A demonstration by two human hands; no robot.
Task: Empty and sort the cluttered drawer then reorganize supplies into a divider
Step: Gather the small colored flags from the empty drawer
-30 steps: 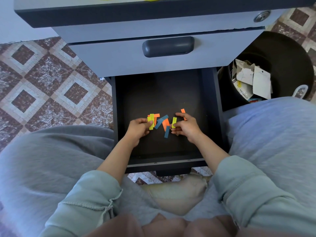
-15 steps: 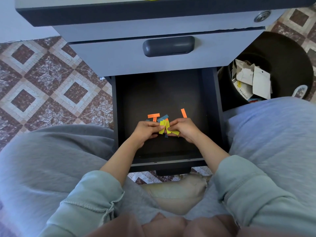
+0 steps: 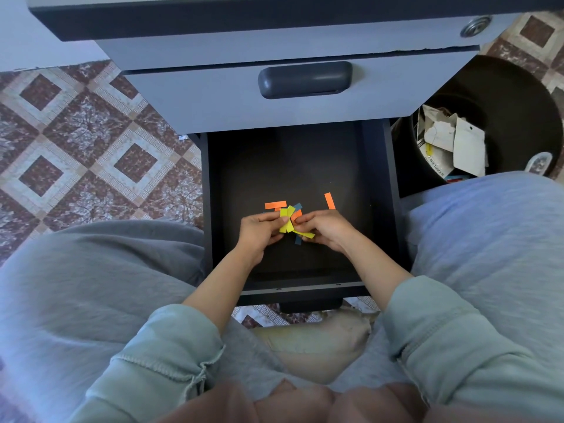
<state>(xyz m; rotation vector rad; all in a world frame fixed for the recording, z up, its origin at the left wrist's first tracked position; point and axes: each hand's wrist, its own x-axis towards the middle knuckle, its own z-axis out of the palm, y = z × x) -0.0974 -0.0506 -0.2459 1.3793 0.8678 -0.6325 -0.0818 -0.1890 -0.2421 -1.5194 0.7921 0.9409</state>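
The bottom drawer (image 3: 380,190) is pulled open, dark inside and nearly bare. Both my hands are down in it, close together. My left hand (image 3: 259,232) pinches a small bunch of yellow paper strips (image 3: 287,220). My right hand (image 3: 325,228) holds another yellow strip (image 3: 305,234) and touches the same bunch. Orange and blue strips lie under and behind my fingers. One orange strip (image 3: 275,205) lies flat just beyond my left hand, and a second orange strip (image 3: 330,200) lies apart, beyond my right hand.
Above the open drawer is a shut grey drawer with a dark handle (image 3: 305,79). A black waste bin (image 3: 494,117) with crumpled paper stands to the right of the cabinet. My knees in grey trousers flank the drawer on the patterned tile floor (image 3: 91,154).
My hands have come together from apart, gathering the scattered yellow strips into one bunch between them. Two orange strips stay on the drawer floor.
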